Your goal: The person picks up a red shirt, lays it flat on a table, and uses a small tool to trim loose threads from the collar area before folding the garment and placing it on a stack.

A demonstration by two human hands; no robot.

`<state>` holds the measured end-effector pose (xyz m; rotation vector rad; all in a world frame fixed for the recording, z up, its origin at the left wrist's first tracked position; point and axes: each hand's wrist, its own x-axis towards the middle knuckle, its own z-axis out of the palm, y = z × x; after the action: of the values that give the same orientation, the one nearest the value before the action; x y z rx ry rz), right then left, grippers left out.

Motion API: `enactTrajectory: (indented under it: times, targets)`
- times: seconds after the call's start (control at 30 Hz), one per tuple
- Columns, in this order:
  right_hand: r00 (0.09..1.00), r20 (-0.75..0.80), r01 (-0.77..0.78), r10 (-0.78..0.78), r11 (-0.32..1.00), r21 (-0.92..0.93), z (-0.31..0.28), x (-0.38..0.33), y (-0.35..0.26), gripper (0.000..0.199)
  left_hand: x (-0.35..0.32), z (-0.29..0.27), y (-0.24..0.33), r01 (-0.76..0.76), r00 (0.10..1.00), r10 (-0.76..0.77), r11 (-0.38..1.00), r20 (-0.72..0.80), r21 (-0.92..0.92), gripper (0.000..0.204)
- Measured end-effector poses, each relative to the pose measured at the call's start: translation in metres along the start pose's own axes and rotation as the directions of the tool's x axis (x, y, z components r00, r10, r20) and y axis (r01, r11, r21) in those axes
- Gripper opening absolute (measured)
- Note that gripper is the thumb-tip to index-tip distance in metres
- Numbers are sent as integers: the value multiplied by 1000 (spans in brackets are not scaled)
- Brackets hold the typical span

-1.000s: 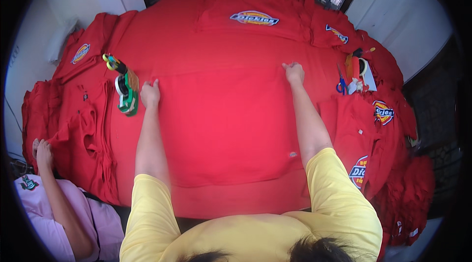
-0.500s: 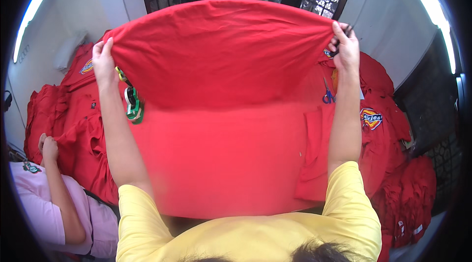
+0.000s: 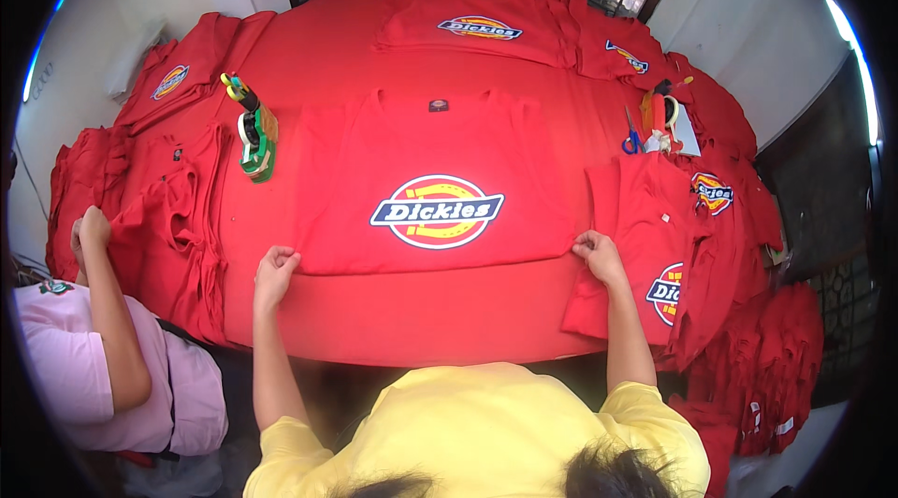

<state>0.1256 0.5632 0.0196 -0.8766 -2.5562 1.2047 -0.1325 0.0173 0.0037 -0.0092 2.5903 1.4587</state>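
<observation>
— Head view: where did we have the red T-shirt (image 3: 426, 185)?
— Flat on the red-covered bench (image 3: 421, 320), printed oval logo up, neck away from us. Our left hand (image 3: 274, 271) was closed on its near left corner, our right hand (image 3: 599, 253) pinched the near right corner.
— Nearby?
— A tape dispenser (image 3: 253, 138) left, scissors (image 3: 632, 138) right.

Garment workshop; red printed shirts (image 3: 436, 182) piled across table; scissors (image 3: 632, 137), tape dispenser (image 3: 255, 144) beside.
</observation>
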Motion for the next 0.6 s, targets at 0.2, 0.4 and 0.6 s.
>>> enactTrajectory:
  times: [0.2, 0.4, 0.6]
  targets:
    - [979, 122, -186, 165, 965, 183, -5, 2, -19, 23, -11, 10, 37, 45, 999, -44, 966, -11, 256, 21]
    - [958, 235, -247, 164, 887, 390, -21, -2, -20, 23, -5, -20, 11, 48, 970, 9, 973, 245, -226, 23]
    - [916, 286, -244, 282, 956, -162, -41, -28, -28, 24, -35, -49, 26, 109, 822, -172, 983, 543, 147, 30]
